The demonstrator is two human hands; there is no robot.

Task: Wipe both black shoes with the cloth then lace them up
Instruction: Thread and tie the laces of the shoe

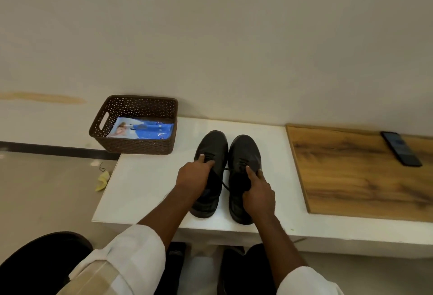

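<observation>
Two black shoes stand side by side on the white table [145, 184], toes pointing away from me. My left hand [193, 174] grips the left shoe [214, 147] over its tongue and laces, thumb on top. My right hand [257, 191] grips the right shoe [244, 152] at its opening, thumb over the lace area. A black lace [225, 177] trails loose between the two shoes. No cloth shows on the table; a small yellow piece [102, 181] lies on the floor by the table's left edge, and I cannot tell what it is.
A brown perforated basket [138, 146] with a blue packet [145, 129] inside sits at the table's back left corner. A wooden board [351, 177] lies to the right with a dark phone [401, 148] on it. The wall rises right behind.
</observation>
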